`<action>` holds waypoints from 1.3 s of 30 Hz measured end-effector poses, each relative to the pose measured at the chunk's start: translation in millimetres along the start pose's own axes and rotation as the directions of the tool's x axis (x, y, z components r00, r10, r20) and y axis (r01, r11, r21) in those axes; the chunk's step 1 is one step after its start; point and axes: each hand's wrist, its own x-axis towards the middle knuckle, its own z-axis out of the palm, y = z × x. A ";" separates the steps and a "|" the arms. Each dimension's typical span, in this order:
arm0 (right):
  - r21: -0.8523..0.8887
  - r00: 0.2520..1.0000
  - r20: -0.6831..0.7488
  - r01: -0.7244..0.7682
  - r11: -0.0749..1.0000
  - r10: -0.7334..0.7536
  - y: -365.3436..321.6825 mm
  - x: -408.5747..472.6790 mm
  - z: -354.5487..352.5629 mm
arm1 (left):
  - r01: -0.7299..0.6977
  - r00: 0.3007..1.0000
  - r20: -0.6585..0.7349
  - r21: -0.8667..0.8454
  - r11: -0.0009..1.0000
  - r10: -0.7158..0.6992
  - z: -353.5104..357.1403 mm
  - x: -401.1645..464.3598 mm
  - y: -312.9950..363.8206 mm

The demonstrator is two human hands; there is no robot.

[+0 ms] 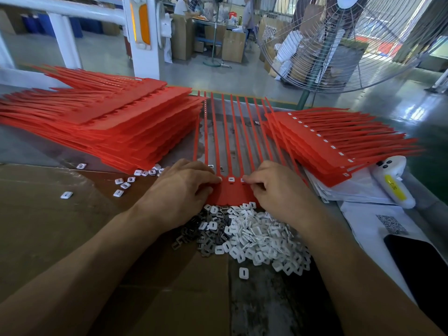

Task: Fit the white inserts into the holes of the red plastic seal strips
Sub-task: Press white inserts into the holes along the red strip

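At far left a tall stack (109, 124) of red strips lies fanned on the tabletop (36, 151), no white visible along its edge, so probably still to be filled. A few stray inserts (126, 184) lie just below it. In the middle one comb of strips (232, 190) lies flat, tails pointing away, its row of holes turned toward the person for easy reach. The left hand (184, 190) presses down on it, fingertips (218, 179) curled at a hole — apparently seating an insert, though what the grip pinches is hidden. One seated insert (231, 178) shows between the hands. The right hand (276, 190) mirrors this, its closed grip at the next hole; whether it holds an insert I cannot tell. The pile of inserts (257, 236) sits just beneath both wrists — close supply. At right the finished stack (334, 146) shows white inserts along its edge.
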 end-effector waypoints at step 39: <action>0.360 0.960 0.252 0.024 0.933 -0.122 3.9 -14.4 -17.5 | 0.009 1.000 -0.001 -0.005 1.000 -0.009 -1.0 -0.9 1.2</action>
